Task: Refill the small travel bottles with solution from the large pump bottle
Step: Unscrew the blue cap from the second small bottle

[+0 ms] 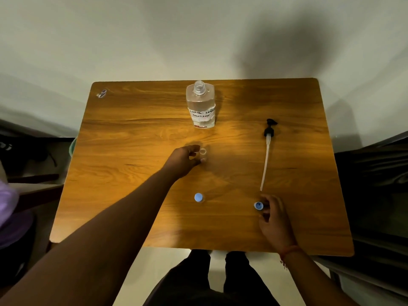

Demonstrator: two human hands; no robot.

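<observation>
Both hands are busy: left hand (184,160) grips 1 uncapped small travel bottle (202,154) mid-tabletop (132,151), right hand (272,214) pinches its blue cap (258,205). Large bottle (200,104) stands behind, open; pump (267,151) lies beside; 1 capped bottle (198,197) stands nearer.

Home room: wooden table (132,151) against plain wall (110,40), tiled floor.

Uncapped large bottle (200,104) upright; small bottles (202,153) (clear) nearer.
</observation>
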